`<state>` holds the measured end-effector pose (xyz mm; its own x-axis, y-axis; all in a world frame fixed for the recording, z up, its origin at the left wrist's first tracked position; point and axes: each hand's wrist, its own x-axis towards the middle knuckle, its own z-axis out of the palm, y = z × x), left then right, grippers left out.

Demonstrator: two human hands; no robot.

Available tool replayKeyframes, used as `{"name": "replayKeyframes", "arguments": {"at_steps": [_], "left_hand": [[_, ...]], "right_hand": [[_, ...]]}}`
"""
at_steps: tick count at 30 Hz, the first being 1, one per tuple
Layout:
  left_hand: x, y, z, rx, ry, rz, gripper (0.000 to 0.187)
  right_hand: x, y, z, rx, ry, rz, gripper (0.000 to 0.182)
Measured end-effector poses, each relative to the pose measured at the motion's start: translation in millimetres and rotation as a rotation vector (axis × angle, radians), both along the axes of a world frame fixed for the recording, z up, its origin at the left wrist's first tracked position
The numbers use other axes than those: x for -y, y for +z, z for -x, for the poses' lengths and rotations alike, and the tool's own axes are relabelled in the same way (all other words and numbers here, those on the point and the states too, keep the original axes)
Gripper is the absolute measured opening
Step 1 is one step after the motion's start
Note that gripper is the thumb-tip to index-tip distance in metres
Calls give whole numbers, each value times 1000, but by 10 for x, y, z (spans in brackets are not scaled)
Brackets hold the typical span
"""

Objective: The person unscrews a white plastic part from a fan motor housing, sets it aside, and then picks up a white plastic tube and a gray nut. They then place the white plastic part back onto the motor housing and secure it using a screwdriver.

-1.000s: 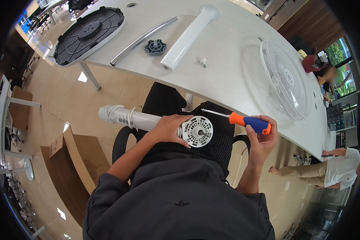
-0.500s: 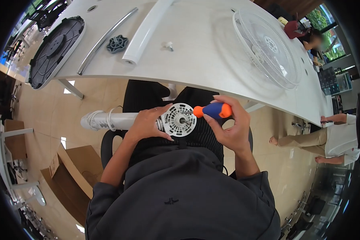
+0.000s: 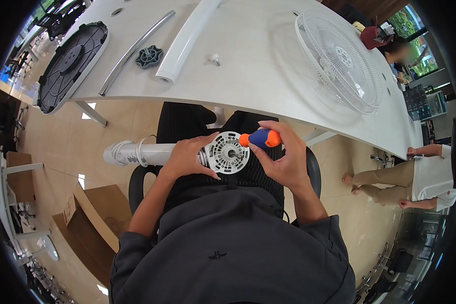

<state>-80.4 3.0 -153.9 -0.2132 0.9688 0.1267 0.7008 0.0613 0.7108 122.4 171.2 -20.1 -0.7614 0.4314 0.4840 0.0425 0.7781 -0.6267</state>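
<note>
On my lap lies the white fan motor unit (image 3: 221,161), its round slotted face turned up and a metal shaft at the centre. My left hand (image 3: 188,158) wraps its neck and rim from the left. A white tube (image 3: 157,153) with a cord coiled round it (image 3: 121,153) runs out to the left behind that hand. My right hand (image 3: 285,161) grips a blue and orange screwdriver (image 3: 261,139) between thumb and fingers. Its orange collar overlaps the upper right rim of the slotted face, and the tip is hidden from view.
On the white table (image 3: 248,66) ahead are a fan grille (image 3: 334,61), a small white wing screw (image 3: 214,59), a grey star-shaped knob (image 3: 149,57), a white pole (image 3: 187,43), a chrome tube (image 3: 137,53) and a dark oval base (image 3: 72,66). A cardboard box (image 3: 93,223) stands lower left. People are at right.
My right hand and the screwdriver have shifted left, bringing the orange collar over the motor's rim. My left hand stays on the motor unit.
</note>
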Motion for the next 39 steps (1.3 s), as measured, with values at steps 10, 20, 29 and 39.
{"name": "replayKeyframes", "arguments": {"at_steps": [10, 20, 29, 39], "left_hand": [[1, 42, 6, 9, -9, 24, 121], [3, 47, -2, 19, -2, 16, 121], [1, 24, -1, -9, -1, 3, 121], [9, 37, 1, -30, -3, -11, 122]], "right_hand": [[19, -58, 26, -5, 2, 29, 45], [29, -124, 55, -13, 20, -11, 46], [40, -162, 132, 100, -58, -232, 42], [81, 111, 146, 344, 28, -181, 37]]}}
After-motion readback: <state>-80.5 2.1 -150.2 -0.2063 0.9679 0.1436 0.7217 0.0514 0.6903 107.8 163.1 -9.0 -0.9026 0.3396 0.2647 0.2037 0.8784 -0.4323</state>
